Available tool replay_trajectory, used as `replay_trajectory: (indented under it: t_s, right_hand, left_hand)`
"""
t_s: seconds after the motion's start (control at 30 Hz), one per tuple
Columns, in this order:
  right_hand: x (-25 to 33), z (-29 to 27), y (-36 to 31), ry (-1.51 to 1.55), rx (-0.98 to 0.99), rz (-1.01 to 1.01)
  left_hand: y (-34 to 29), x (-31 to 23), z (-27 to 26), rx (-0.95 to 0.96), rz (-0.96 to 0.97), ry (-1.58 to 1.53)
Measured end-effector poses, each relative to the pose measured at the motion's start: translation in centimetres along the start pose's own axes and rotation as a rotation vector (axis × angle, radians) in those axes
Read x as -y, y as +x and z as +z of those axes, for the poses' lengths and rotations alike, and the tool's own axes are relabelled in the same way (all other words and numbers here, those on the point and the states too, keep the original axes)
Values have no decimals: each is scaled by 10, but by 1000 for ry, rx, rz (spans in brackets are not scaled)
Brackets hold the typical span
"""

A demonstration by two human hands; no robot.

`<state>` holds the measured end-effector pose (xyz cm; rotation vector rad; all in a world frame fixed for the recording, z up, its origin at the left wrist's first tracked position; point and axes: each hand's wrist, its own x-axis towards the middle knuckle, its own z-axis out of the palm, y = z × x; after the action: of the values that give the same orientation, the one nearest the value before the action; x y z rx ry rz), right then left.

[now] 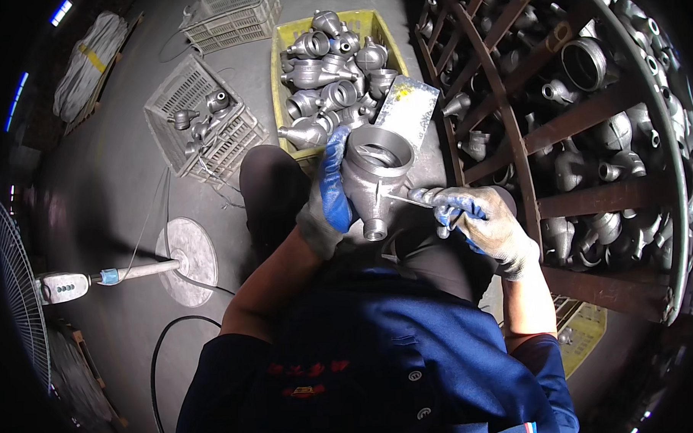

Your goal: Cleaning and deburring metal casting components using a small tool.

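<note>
My left hand (331, 192), in a blue and grey work glove, grips a grey metal casting (377, 186) from its left side. The casting has a wide round opening at the top and a narrow spout pointing toward me. In my gloved right hand (472, 218) is a thin metal hand tool (411, 201), its tip against the casting's side near a small rib. The fingers close round the tool's handle, so its exact kind is hidden. Just beyond the casting stands a yellow crate (281, 43) heaped with similar castings (328, 73).
A brown metal rack (502, 96) full of castings stands at the right. A flat metal sheet (411, 111) leans by the yellow crate. At the left are a grey plastic crate (160, 116) with a few castings, a fan (21, 296) on a round base (199, 271), and a black cable (157, 360).
</note>
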<state>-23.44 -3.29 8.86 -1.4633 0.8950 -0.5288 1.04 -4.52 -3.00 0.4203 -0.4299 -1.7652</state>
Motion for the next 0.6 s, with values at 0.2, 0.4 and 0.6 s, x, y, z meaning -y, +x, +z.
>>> replay_trajectory:
  t_s: [0.2,0.4,0.6]
  right_hand:
    - [-7,15,-6,-498,-198,-393]
    - [-11,37,-9,-833,-390,-449]
    - [-27,41,-5,-964,-462,-488]
  left_hand:
    - [5,8,-12,-32,51,258]
    - [-6,-5,16,62,15,103]
    - [-5,-2,26,-68,35,151]
